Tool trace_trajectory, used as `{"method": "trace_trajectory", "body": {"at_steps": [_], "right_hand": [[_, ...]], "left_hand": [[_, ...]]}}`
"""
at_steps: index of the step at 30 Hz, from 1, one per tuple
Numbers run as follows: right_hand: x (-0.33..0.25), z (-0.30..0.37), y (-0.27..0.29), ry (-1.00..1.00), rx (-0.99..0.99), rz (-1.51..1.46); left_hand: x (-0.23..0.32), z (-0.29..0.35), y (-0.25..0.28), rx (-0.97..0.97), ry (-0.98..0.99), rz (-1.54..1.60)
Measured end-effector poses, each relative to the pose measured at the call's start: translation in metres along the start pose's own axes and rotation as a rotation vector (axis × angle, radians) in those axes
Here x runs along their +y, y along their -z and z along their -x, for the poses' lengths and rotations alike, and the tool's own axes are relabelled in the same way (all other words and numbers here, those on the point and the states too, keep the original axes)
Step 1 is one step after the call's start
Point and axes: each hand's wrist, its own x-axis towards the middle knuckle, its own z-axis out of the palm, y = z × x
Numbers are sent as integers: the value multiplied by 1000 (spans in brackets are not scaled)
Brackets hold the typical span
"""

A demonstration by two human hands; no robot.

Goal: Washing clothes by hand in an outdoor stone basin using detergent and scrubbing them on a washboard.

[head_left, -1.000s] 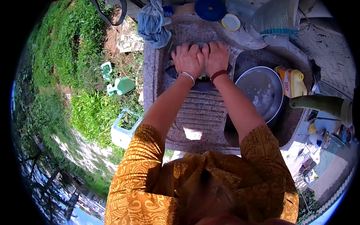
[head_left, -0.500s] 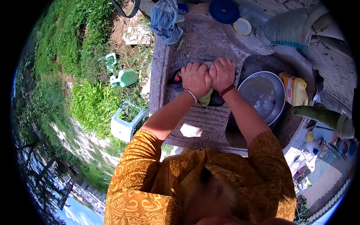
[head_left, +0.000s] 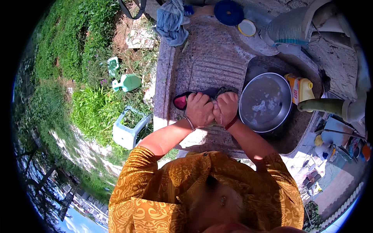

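My left hand point(head_left: 199, 110) and my right hand point(head_left: 227, 108) are side by side, fingers curled down over a bunched dark cloth point(head_left: 210, 92) on the ridged stone washboard point(head_left: 217, 70). A pink patch point(head_left: 180, 102) of the cloth pokes out to the left of my left hand. Most of what lies under the palms is hidden. A round metal basin point(head_left: 266, 101) of cloudy water with patches of foam sits in the sink bowl just right of my right hand.
Beside the basin stands a yellow plastic jug point(head_left: 305, 90), close to a green pipe point(head_left: 321, 105). At the far edge lie a blue cloth point(head_left: 171, 23), a blue lid point(head_left: 229, 12) and a pale lid point(head_left: 246, 28). A pale stool point(head_left: 126, 132) and a green container point(head_left: 130, 82) are on the left.
Both hands have slid nearer to me along the washboard. The cloth has come along beneath them, and more of its dark and pink parts shows at their far side.
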Motion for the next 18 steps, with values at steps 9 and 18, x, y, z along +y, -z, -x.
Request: {"method": "trace_trajectory", "body": {"at_steps": [9,18], "right_hand": [[83,-123,-27,-203,357,424],[-5,2,-9,-124,148,-12]], "left_hand": [[-57,-149,-28,263,213,-254],[5,-6,7,82,122,-44]]}}
